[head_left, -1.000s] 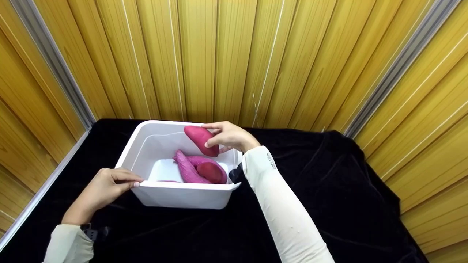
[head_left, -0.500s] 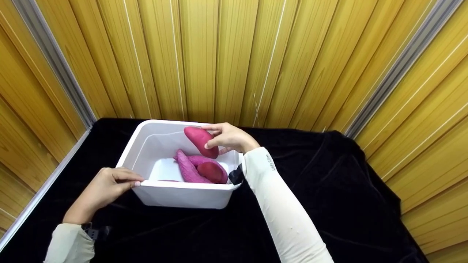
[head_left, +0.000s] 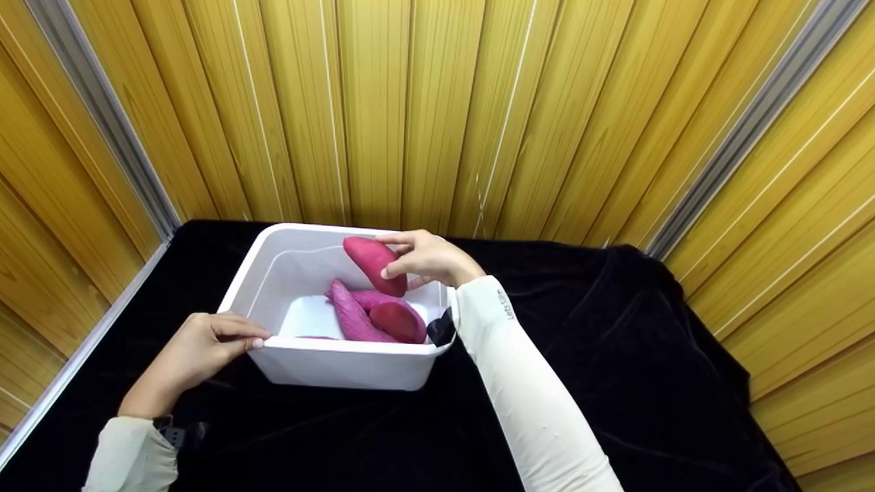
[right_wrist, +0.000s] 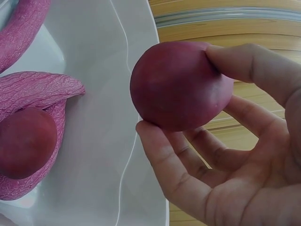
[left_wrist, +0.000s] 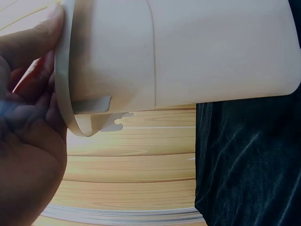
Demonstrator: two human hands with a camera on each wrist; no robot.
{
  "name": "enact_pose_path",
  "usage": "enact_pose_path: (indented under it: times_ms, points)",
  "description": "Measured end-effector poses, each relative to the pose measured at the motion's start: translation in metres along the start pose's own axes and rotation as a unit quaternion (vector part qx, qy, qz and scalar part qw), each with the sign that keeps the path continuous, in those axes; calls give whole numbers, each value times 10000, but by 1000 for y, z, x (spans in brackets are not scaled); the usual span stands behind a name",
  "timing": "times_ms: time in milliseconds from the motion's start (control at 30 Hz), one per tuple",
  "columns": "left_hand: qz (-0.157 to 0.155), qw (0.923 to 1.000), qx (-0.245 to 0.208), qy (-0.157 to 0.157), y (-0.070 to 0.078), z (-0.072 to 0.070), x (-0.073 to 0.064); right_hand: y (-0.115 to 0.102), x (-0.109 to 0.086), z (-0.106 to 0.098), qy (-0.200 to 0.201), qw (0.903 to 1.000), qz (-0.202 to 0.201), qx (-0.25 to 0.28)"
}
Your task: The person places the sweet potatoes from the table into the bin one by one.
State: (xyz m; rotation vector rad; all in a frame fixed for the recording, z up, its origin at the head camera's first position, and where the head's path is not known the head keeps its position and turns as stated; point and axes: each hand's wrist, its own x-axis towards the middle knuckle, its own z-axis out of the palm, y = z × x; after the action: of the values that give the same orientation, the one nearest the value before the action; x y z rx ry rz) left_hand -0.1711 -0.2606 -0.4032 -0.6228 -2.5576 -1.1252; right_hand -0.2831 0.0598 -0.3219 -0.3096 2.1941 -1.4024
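In the head view a white plastic bin [head_left: 342, 367] stands on the cloth, and my left hand [head_left: 202, 350] pinches its rim at the near left corner. My right hand [head_left: 437, 258] holds a smooth, reddish sweet potato [head_left: 373, 264] above the bin's right half, thumb on one side and fingertips on the other. The right wrist view shows the held sweet potato [right_wrist: 174, 87] end-on. Below it, long, wrinkled purple vegetables [head_left: 350, 316] lie inside, with another smooth red sweet potato [head_left: 392, 321] resting on them. The bin's front wall hides part of its contents.
Black velvet cloth [head_left: 581, 355] covers the tabletop around the bin. Yellow wood-patterned panels [head_left: 437, 116] rise behind and at both sides, joined by grey metal corner strips [head_left: 745, 137]. Dark wrist straps [head_left: 178, 434] sit at both sleeves.
Almost nothing moves: both hands keep their grips, and the held sweet potato stays nearly in place over the bin. The view shifts very slightly.
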Motion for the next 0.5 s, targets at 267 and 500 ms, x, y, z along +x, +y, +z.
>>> enact_pose_path:
  times_ms: [267,500]
  points:
    - [47,10000,-12,6,-1,0,0,1,1,-1,133,9998,-65,96]
    - [40,10000,-61,0,-1,1,-1,4,1,-3,179,9998,-103,-85]
